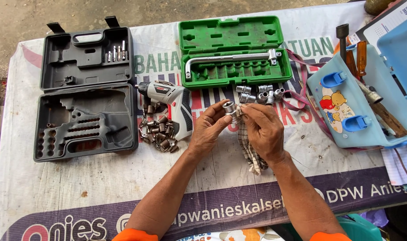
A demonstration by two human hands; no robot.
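I've got both hands over the middle of the counter (56, 196), which is draped in a printed banner. My left hand (208, 129) has its fingers pinched around a small shiny metal socket (229, 107), thumb under and fingertips on top. My right hand (264, 131) sits just beside it, fingers closed on a checked cloth (250, 154) that hangs down toward me, its top end pressed against the socket.

Just far of the hands lies a loose cluster of sockets (259, 94), and beyond them an open green case (232, 49) with an L-shaped wrench (226, 59) lying in it. Left of my left hand rests a white and grey cordless screwdriver (170, 100) over a heap of small bits (159, 131). Far left, an open dark grey case (85, 91). On the right, a light blue box (360, 102) holds wooden-handled tools (382, 109).
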